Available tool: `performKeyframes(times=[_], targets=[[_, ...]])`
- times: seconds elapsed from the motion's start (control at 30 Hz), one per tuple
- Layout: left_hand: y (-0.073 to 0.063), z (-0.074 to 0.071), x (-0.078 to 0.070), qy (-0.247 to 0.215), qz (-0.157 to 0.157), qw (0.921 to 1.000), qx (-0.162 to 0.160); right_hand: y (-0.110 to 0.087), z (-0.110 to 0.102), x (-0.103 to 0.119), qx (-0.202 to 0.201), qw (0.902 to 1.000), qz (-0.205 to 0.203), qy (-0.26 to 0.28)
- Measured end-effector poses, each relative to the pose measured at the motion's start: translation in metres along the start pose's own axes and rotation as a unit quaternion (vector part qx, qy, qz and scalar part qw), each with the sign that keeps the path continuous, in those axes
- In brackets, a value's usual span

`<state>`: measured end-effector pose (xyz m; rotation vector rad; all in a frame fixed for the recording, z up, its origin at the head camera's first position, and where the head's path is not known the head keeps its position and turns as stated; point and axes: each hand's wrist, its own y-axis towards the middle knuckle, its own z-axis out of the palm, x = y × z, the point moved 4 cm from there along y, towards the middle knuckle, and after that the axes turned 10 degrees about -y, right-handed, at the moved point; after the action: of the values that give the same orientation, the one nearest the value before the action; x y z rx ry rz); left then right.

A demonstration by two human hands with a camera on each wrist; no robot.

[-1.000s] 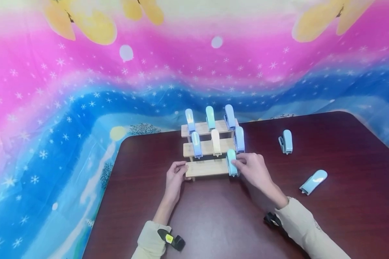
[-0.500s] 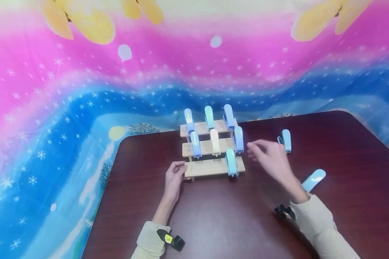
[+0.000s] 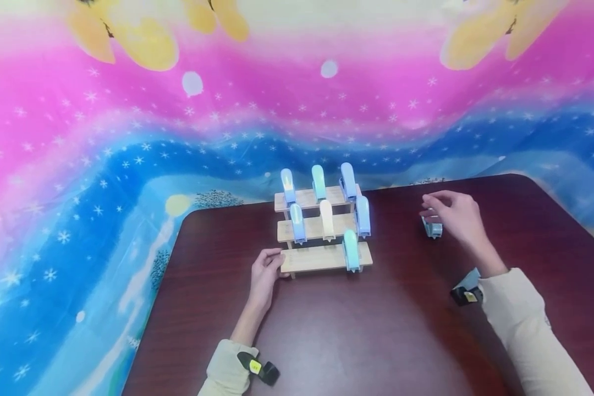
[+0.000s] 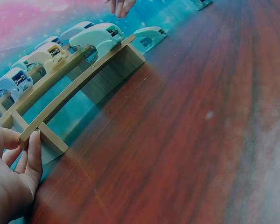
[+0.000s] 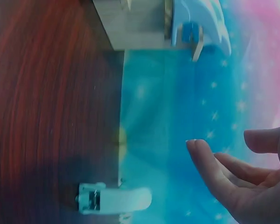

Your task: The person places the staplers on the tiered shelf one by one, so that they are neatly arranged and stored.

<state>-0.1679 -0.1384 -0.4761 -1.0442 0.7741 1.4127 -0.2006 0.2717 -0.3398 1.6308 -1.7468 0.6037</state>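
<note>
My left hand point(image 3: 265, 279) pinches the left end of the lowest step of a three-tier wooden rack point(image 3: 312, 258), thumb above and fingers below. A mint-green stapler point(image 3: 350, 250) stands near the right end of that step. My right hand point(image 3: 457, 217) is over a light blue stapler point(image 3: 433, 228) on the table, partly covering it in the head view. In the right wrist view, thumb and fingers are apart with nothing between them, and that stapler point(image 5: 114, 199) shows off to the side. Another light blue stapler point(image 3: 470, 280) is mostly hidden behind the right wrist.
Blue, purple, green and cream staplers fill the upper tiers, such as the cream stapler point(image 3: 327, 220) in the middle row. The dark red-brown table point(image 3: 356, 341) ends at a colourful patterned cloth point(image 3: 257, 121) behind and to the left.
My right hand has let go of the mint-green stapler on the lowest step and moved right to the light blue stapler. The left hand keeps its hold on the rack.
</note>
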Motion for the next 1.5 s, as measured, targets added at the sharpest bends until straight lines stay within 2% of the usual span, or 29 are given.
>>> performKeyframes(times=[0.13,0.3,0.4,0.6,0.83,0.97,1.23,1.5], targets=[[0.0,0.001,0.001,0.0,0.002,1.0,0.001,0.012,-0.007,-0.017,0.005,0.9994,0.035,0.007],[-0.001,0.001,0.0,-0.002,0.005,1.0,0.0,0.022,-0.011,-0.03,-0.005,0.9962,0.035,-0.08],[-0.002,0.001,0.0,-0.002,0.006,1.0,0.001,0.025,-0.012,-0.038,-0.006,0.9939,0.038,-0.103],[-0.002,0.002,-0.002,-0.001,0.006,1.0,0.001,0.027,-0.01,-0.048,0.018,0.9926,0.063,-0.102],[-0.002,0.0,-0.001,-0.003,0.004,1.0,0.001,0.028,-0.01,-0.054,-0.007,0.993,0.069,-0.096],[-0.001,0.001,-0.001,-0.003,0.005,1.0,0.003,0.029,-0.008,-0.06,-0.003,0.9924,0.078,-0.095],[-0.002,0.001,0.0,-0.005,0.003,1.0,-0.002,0.031,0.002,-0.07,0.056,0.9928,0.088,-0.06],[-0.002,0.002,-0.001,-0.002,0.007,1.0,0.0,0.034,0.008,-0.079,0.107,0.9882,0.103,-0.035]])
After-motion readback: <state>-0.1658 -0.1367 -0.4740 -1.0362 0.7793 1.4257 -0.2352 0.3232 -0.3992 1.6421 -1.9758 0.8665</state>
